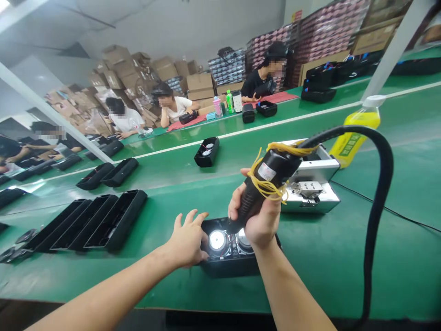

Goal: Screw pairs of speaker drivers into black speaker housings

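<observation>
A black speaker housing lies on the green bench in front of me, with two round silver speaker drivers inside it. My right hand is wrapped round a black electric screwdriver, which has yellow cord tied about it and a thick black cable at its top. The tool points down into the housing between the drivers; its tip is hidden. At the housing's left end rests my left hand, fingers spread and thumb at the wall.
Behind my right hand stands a silver metal box, with a yellow drink bottle beyond it. Several open black housings lie at left. A single housing sits farther back. Across the bench, several people sit among boxes.
</observation>
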### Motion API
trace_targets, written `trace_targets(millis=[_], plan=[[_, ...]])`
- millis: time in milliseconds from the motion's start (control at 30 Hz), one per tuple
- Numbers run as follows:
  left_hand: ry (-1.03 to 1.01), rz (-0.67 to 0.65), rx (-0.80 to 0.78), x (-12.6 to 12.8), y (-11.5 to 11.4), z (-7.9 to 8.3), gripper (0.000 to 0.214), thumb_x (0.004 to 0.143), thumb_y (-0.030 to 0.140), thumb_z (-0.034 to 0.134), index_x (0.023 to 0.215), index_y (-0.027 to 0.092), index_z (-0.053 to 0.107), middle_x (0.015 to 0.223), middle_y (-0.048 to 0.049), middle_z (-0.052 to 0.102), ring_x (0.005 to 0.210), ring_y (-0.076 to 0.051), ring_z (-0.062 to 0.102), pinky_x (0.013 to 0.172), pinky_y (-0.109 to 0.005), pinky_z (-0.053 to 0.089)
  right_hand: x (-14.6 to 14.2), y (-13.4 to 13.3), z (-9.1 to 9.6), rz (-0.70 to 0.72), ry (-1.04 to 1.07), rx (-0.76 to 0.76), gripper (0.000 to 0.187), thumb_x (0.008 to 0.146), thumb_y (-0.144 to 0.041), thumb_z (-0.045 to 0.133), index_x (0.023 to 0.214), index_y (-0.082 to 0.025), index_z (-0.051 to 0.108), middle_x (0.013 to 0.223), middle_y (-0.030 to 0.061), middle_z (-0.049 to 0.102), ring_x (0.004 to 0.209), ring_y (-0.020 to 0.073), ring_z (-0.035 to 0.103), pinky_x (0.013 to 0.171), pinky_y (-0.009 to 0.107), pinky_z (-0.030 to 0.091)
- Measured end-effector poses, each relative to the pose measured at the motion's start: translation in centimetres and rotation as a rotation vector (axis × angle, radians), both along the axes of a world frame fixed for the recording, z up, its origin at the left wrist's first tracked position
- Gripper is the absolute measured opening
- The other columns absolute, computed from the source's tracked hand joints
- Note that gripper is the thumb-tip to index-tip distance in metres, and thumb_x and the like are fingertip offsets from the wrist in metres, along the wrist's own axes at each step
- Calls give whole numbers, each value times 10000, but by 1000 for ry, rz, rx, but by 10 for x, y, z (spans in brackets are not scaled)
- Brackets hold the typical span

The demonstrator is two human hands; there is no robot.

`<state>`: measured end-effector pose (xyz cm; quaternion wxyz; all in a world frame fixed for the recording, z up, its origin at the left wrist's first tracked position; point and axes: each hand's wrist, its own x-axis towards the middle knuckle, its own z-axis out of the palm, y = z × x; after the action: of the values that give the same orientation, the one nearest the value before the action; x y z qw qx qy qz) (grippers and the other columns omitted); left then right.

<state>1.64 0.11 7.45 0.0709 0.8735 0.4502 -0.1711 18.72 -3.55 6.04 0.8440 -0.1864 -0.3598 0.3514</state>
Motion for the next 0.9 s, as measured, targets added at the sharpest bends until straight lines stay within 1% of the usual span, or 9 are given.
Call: trace_targets(millis=[167, 267, 333, 433, 567, 667, 733, 833, 900], plan=[[-28, 66, 22, -2, -6, -7, 172, 667, 128, 904, 654, 262, 797, 1624, -103, 557, 1570, -495, 389, 1199, -843, 277, 3, 1, -6, -10, 1, 32, 518, 1059, -685, 453, 1205, -230, 656, 716, -18, 572, 451, 129, 526, 425, 276, 446], [-53, 77, 58, -2, -10, -11, 175, 695, 88, 819, 628, 242, 770, 1596, -93, 575, 1532, -451, 434, 1191, -787, 331, 4, 2, -7, -21, -2, 40, 516, 1082, -660, 420, 1069, -215, 681, 725, -5, 573, 459, 128, 543, 420, 273, 423], [-69, 80, 72, -3, -10, -13, 175, 679, 86, 805, 614, 241, 757, 1583, -70, 584, 1511, -437, 446, 1189, -757, 349, 4, 3, -6, -27, -6, 36, 539, 1085, -662, 409, 988, -207, 680, 722, -2, 569, 454, 123, 537, 420, 276, 415], [-77, 85, 67, -5, -10, -15, 178, 648, 86, 811, 597, 243, 747, 1575, -47, 588, 1495, -431, 455, 1186, -732, 366, 4, 3, -4, -39, -13, 20, 555, 1073, -689, 418, 1016, -207, 686, 703, -6, 569, 453, 123, 517, 428, 280, 428], [-78, 86, 61, -8, -7, -18, 162, 667, 103, 815, 624, 251, 766, 1606, -46, 558, 1521, -433, 425, 1208, -737, 337, 4, 3, -1, -50, -18, -2, 562, 1059, -713, 430, 1037, -213, 685, 656, -11, 566, 463, 138, 526, 421, 275, 425], [-77, 79, 54, -9, -5, -19, 142, 674, 143, 856, 647, 259, 780, 1611, -59, 552, 1528, -438, 417, 1204, -741, 341, 4, 3, 1, -50, -19, -8, 549, 1058, -706, 445, 912, -220, 653, 631, -9, 566, 452, 134, 525, 411, 267, 402], [-74, 80, 51, -8, -5, -19, 144, 667, 164, 882, 641, 259, 776, 1607, -63, 556, 1521, -448, 425, 1186, -755, 357, 4, 3, 1, -53, -13, -9, 540, 1061, -693, 458, 858, -223, 630, 640, -6, 574, 459, 131, 533, 426, 272, 418], [-68, 78, 59, -8, -6, -18, 142, 698, 160, 856, 638, 253, 767, 1602, -69, 561, 1527, -443, 423, 1192, -768, 341, 4, 3, 0, -74, -13, -16, 533, 1072, -682, 440, 916, -227, 670, 686, -1, 581, 497, 138, 548, 470, 298, 471], [-64, 72, 63, -7, -7, -17, 142, 712, 155, 839, 637, 249, 763, 1604, -77, 559, 1538, -439, 411, 1208, -780, 313, 4, 3, 0, -91, -17, -29, 551, 1074, -695, 414, 979, -230, 695, 707, 0, 574, 500, 139, 544, 469, 304, 463]])
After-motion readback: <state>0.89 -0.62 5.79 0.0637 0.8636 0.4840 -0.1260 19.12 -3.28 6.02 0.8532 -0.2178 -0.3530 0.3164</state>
